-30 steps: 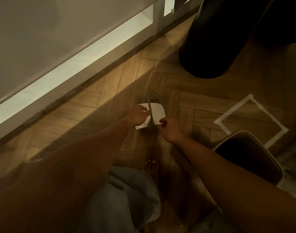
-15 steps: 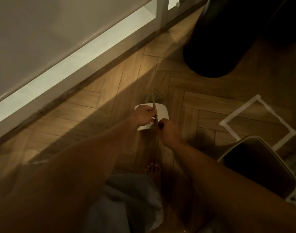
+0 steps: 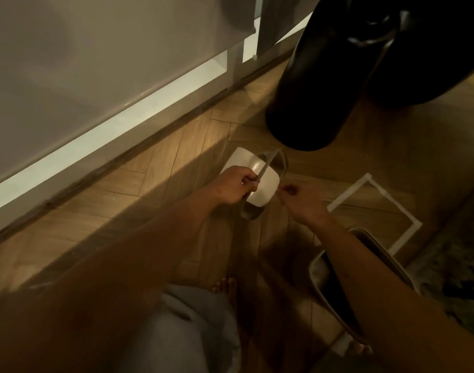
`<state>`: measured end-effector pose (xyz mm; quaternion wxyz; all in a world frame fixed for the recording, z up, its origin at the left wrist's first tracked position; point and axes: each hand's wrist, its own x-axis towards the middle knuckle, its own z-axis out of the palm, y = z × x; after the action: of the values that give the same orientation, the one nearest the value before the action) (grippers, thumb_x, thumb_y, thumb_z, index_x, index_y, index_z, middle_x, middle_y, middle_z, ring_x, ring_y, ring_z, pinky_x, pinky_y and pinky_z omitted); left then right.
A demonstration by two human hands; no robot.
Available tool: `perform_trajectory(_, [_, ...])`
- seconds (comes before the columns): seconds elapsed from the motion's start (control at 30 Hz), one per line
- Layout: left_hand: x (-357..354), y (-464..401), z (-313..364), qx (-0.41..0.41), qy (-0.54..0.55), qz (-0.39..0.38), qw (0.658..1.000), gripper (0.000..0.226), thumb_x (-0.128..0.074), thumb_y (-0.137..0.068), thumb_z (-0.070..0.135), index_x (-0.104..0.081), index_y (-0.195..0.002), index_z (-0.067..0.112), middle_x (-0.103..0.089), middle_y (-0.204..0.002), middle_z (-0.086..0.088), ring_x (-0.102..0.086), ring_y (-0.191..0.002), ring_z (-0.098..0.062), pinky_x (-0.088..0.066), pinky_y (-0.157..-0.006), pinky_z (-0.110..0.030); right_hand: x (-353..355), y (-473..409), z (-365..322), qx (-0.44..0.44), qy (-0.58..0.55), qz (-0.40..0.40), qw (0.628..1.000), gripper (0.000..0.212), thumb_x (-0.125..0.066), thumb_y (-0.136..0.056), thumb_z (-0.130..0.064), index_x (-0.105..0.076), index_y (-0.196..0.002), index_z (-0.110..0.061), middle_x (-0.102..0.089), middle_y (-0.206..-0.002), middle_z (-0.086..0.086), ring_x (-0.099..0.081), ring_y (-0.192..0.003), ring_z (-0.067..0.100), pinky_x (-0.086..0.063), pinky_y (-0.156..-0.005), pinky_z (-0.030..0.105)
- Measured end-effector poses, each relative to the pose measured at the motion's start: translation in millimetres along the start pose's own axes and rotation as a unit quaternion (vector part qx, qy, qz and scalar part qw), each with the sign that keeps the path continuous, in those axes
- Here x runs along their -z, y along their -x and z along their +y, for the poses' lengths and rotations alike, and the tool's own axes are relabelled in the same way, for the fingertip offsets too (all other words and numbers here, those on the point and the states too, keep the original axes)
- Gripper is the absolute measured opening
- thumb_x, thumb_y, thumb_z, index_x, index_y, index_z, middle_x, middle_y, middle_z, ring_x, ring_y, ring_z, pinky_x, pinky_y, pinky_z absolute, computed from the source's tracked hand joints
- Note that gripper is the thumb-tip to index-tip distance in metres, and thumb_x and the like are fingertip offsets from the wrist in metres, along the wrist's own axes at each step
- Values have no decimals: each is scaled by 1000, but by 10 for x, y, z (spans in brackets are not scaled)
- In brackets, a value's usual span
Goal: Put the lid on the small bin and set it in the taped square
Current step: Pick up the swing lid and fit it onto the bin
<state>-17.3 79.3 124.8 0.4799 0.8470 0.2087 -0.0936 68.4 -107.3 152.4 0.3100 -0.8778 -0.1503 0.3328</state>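
**Still apart: lid ahead on the floor, bin by the right forearm**

The left hand point(image 3: 234, 185) is curled tight round the rim of the lid point(image 3: 260, 184), a white swing flap in a grey frame, tilted just above the wooden floor point(image 3: 155, 170). The right hand point(image 3: 297, 200) sits just beside its near edge, fingers loosely pinched; whether they touch it I cannot tell. The small bin point(image 3: 338, 286) stands open under the right forearm, near the taped square point(image 3: 375, 208), which lies further right. Likely the lid must swing back and rightward.
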Motion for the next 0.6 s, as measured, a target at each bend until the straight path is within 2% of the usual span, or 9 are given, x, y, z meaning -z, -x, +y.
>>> perform_trajectory(0.1, [-19,80,231,-47,-45,-23,998,20,-65,-96,29,-70,-114,21,-66,-97,13,-62,-87,0,-46,-73,-20,455,136,-25,-26,-117,69,990,26,-56,-103,-38,-68,-119,-23,-73,-116,0,-71,-97,13,-50,-71,22])
perform_trajectory(0.2, [-73,196,471,-92,-92,-48,990,20,-64,-96,30,-70,-115,25,-64,-104,15,-59,-90,3,-42,-73,-17,858,339,-33,-86,-289,96,949,46,-51,-102,-54,-60,-127,-16,-76,-109,2,-77,-94,20,-58,-80,37])
perform_trajectory(0.27, [-151,275,741,-123,-121,-63,983,21,-64,-96,30,-69,-116,27,-65,-108,11,-59,-94,-1,-46,-77,-22,1153,479,42,-115,-377,79,916,50,-53,-99,-57,-57,-124,-14,-79,-104,5,-79,-93,27,-58,-77,41])
perform_trajectory(0.33, [-240,346,991,-156,-155,-69,973,22,-65,-95,31,-68,-117,28,-66,-113,8,-60,-99,-6,-48,-84,-27,1353,601,110,-136,-399,60,905,37,-60,-99,-48,-63,-111,-13,-78,-100,8,-78,-88,29,-58,-73,40])
perform_trajectory(0.43, [-400,467,1279,-204,-207,-61,955,28,-65,-95,31,-68,-122,26,-67,-119,5,-60,-107,-12,-47,-93,-33,1544,756,257,-149,-418,51,895,13,-63,-100,-18,-67,-97,-6,-71,-92,10,-69,-82,23,-56,-71,36])
perform_trajectory(0.53, [-555,562,1447,-240,-230,-43,942,31,-63,-96,34,-67,-126,27,-67,-119,7,-58,-111,-11,-43,-100,-38,1706,934,407,-146,-472,24,869,14,-53,-104,-7,-64,-111,-5,-68,-93,7,-63,-82,17,-52,-74,31])
perform_trajectory(0.6, [-598,606,1459,-262,-185,-10,947,30,-66,-95,33,-68,-124,28,-65,-118,10,-57,-107,-6,-44,-97,-33,1768,1027,482,-139,-498,20,856,18,-48,-105,-6,-63,-115,-6,-67,-92,6,-63,-81,16,-55,-71,29])
